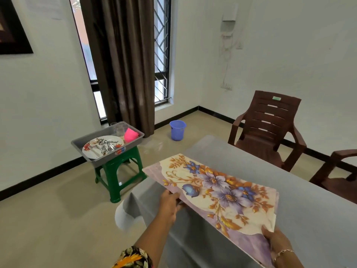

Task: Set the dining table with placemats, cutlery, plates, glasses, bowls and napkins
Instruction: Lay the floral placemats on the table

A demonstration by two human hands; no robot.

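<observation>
Grip — left hand (pixel 170 205) and right hand (pixel 278 242) are grasping the placemat (pixel 218 190) above the worktop (pixel 289 171) — plates (pixel 90 153), cutlery (pixel 105 147), glasses (pixel 119 128) are waiting in the tray (pixel 77 143).

Floral purple-and-orange placemat (pixel 216 190), gripped at its near edge, over the grey-clothed table (pixel 289 180)

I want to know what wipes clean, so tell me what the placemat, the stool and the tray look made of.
Placemat: probably thin plastic or laminate, faintly glossy; it sags little though held only at its edges.
Stool: moulded green plastic, glossy, with one-piece legs.
Tray: seemingly grey plastic, matte; thick rolled rim.
</observation>
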